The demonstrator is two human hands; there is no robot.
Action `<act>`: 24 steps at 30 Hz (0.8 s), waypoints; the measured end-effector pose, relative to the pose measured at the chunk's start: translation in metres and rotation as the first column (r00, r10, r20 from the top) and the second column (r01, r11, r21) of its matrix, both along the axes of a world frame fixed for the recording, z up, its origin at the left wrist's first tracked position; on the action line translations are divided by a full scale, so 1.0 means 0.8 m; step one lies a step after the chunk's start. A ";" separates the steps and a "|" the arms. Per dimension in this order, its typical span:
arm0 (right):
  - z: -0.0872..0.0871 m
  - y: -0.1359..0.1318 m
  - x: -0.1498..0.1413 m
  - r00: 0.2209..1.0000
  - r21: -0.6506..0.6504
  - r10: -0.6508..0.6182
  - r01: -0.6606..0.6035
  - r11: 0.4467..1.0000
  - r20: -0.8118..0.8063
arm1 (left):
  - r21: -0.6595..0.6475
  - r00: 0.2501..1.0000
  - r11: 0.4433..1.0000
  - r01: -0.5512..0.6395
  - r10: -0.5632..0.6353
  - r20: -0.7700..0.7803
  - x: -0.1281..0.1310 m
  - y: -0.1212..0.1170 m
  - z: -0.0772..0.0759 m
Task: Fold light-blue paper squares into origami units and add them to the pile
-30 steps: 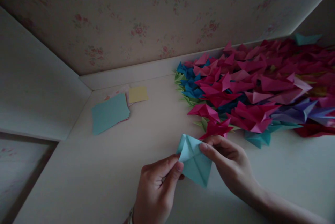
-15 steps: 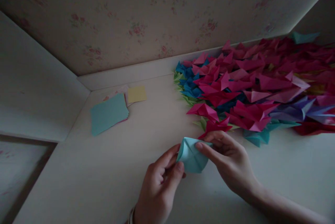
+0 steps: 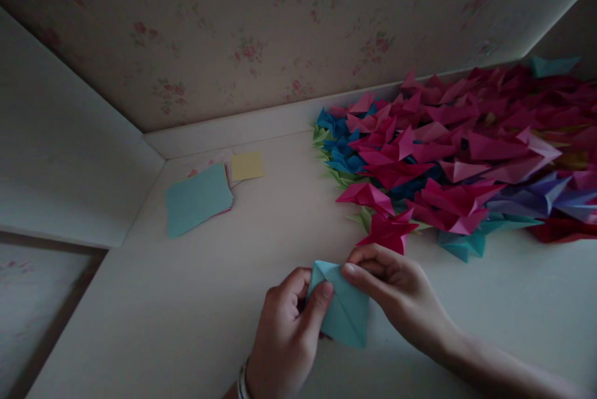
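A light-blue piece of folded origami paper (image 3: 347,312) is held between my two hands, just over the white table. It is roughly square, with crease lines across its face. My left hand (image 3: 291,324) grips its left side, thumb on top and fingers behind. At the upper right edge, my right hand (image 3: 392,287) pinches the paper between thumb and fingers. The fingertips behind the paper are hidden. Beyond my right hand lies a bright pink folded paper figure (image 3: 389,230).
A large heap of folded paper figures (image 3: 448,144), mostly pink with some blue, green and purple, fills the back right. Left of it lie a stack of light-blue paper sheets (image 3: 198,200) and a small yellow sheet (image 3: 247,166). A flowered wall (image 3: 209,32) bounds the table (image 3: 153,306).
The light-blue paper has turned and now shows a larger flat face with its lower corner toward me. My left thumb has moved up onto its face; my right hand has shifted slightly left.
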State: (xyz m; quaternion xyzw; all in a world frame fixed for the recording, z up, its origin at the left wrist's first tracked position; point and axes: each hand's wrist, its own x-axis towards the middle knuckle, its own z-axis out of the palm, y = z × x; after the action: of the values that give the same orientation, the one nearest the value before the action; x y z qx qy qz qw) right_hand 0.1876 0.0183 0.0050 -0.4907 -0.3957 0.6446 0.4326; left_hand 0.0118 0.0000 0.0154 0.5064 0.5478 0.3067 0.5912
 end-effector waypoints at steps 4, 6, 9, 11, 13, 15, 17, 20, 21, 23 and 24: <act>0.001 -0.001 0.001 0.999 0.014 0.034 -0.035 0.999 0.015 | -0.084 1.000 0.996 0.014 -0.014 0.004 0.002 -0.002 0.006; -0.001 -0.002 0.000 0.997 0.051 0.063 -0.065 0.997 0.051 | -0.059 0.998 0.998 0.017 -0.021 -0.066 0.002 -0.002 0.006; -0.005 -0.005 -0.001 0.986 0.105 0.113 -0.127 0.986 0.123 | 0.066 0.981 0.997 0.040 -0.026 -0.193 0.000 -0.001 0.002; -0.006 -0.005 -0.001 0.978 0.122 0.139 -0.158 0.980 0.156 | 0.139 0.964 0.989 0.057 -0.018 -0.265 -0.001 0.000 -0.002; -0.004 -0.004 0.001 0.973 0.113 0.150 -0.171 0.979 0.174 | 0.161 0.960 0.986 0.046 0.002 -0.280 -0.002 0.000 -0.005; 0.000 -0.002 0.004 0.971 0.091 0.148 -0.167 0.982 0.188 | 0.148 0.971 0.989 0.028 0.009 -0.238 -0.003 0.002 -0.004; 0.005 0.000 0.006 0.971 0.062 0.155 -0.168 0.984 0.183 | 0.109 0.981 0.994 -0.002 0.022 -0.190 -0.004 0.005 -0.001; 0.009 0.001 0.009 0.967 0.049 0.187 -0.198 0.979 0.175 | 0.034 0.987 0.999 -0.018 0.023 -0.158 -0.006 0.008 0.005; 0.010 0.001 0.009 0.964 0.055 0.192 -0.205 0.977 0.182 | 0.027 0.987 1.000 -0.014 0.018 -0.158 -0.007 0.008 0.006; 0.009 0.000 0.009 0.961 0.074 0.186 -0.205 0.976 0.205 | 0.060 0.984 0.998 -0.001 0.011 -0.177 -0.008 0.009 0.006; 0.008 0.000 0.009 0.960 0.086 0.177 -0.199 0.976 0.217 | 0.088 0.980 0.996 0.004 0.014 -0.198 -0.008 0.008 0.005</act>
State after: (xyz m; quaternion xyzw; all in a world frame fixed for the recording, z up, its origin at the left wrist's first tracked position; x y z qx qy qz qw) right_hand 0.1949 0.0182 0.0113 -0.4917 -0.5176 0.6058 0.3511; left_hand 0.0053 0.0066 0.0190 0.5585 0.5914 0.2797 0.5100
